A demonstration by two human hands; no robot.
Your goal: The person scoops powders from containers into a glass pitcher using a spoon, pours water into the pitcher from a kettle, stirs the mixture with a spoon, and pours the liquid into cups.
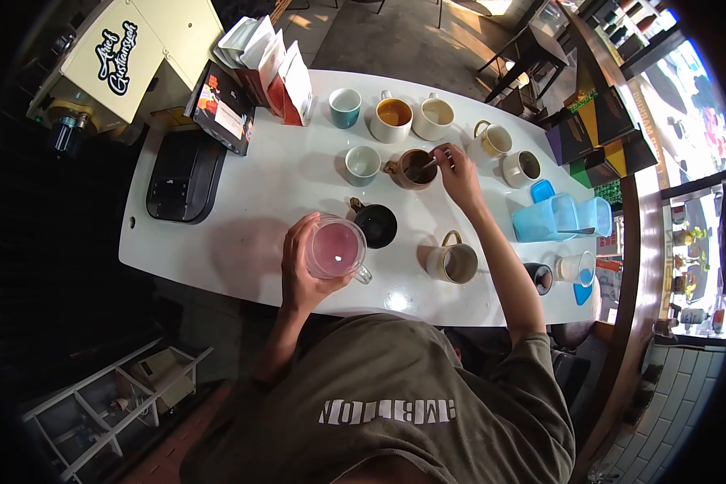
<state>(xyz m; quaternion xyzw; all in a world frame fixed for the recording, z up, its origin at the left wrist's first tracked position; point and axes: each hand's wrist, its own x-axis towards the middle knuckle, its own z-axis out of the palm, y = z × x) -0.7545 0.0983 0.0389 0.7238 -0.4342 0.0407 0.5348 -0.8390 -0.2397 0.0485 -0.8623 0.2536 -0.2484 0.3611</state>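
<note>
My left hand [300,273] is wrapped round a clear glass mug [364,276] holding pink liquid, above the near side of the white table. Between the fingers of my right hand [457,173] is a spoon [430,164], its lower end inside a brown mug [401,179] that stands on the table. Just right of the glass mug stands a black mug [377,226]. Close by are a pale green cup [363,165] behind it and a cream mug [452,263] with a tan handle to the right.
Several more cups stand farther back, including a teal cup [344,110] and a white mug with amber inside [392,118]. A black scale [184,177] lies left, near coffee bags [291,87] and a cream machine [125,60]. Blue plastic containers [544,219] occupy the right side.
</note>
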